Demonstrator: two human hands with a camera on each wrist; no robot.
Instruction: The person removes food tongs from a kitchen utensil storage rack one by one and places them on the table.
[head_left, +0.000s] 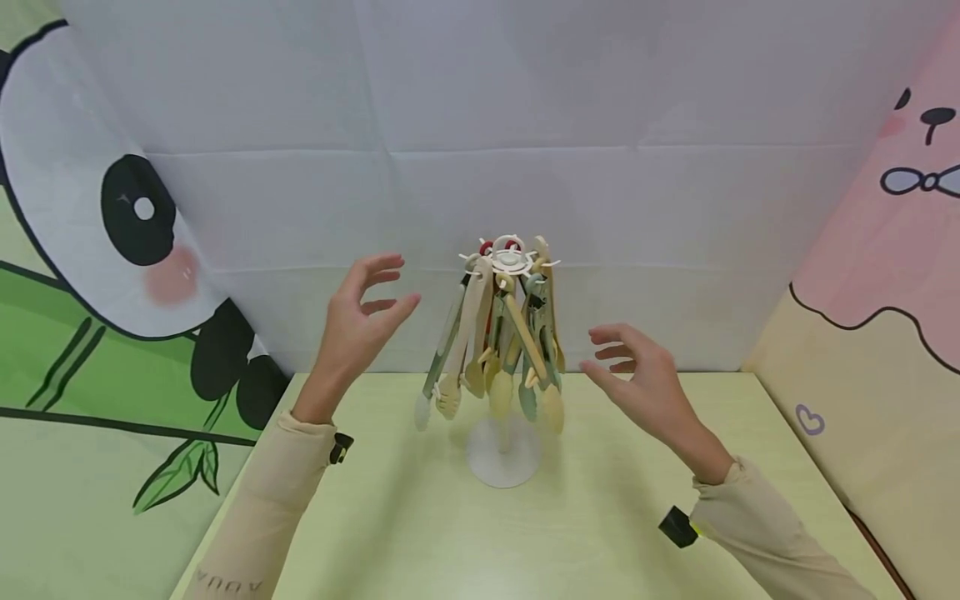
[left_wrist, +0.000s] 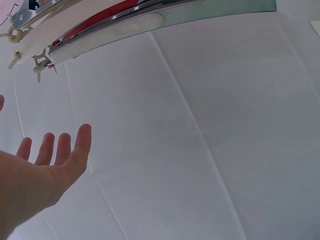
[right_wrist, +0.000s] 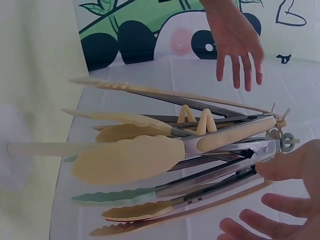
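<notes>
A white stand with a hooked ring top (head_left: 512, 262) and a round base (head_left: 504, 467) is hung all round with kitchen tongs. Cream tongs (right_wrist: 130, 161) and green tongs (right_wrist: 115, 196) show in the right wrist view, silicone heads hanging downward. My left hand (head_left: 360, 312) is raised to the left of the stand, fingers loosely bent, apart from the tongs and holding nothing. To the right, lower down, my right hand (head_left: 641, 375) faces the stand with its fingers spread and grips nothing. In the left wrist view, green-ended tongs (left_wrist: 110, 39) hang above the hand's fingers.
The stand is on a pale yellow table (head_left: 600, 533). Behind it hangs a creased white cloth (head_left: 495, 100). Cartoon-printed panels flank the table, a green one (head_left: 97, 358) at left and a pink and cream one (head_left: 870, 250) at right.
</notes>
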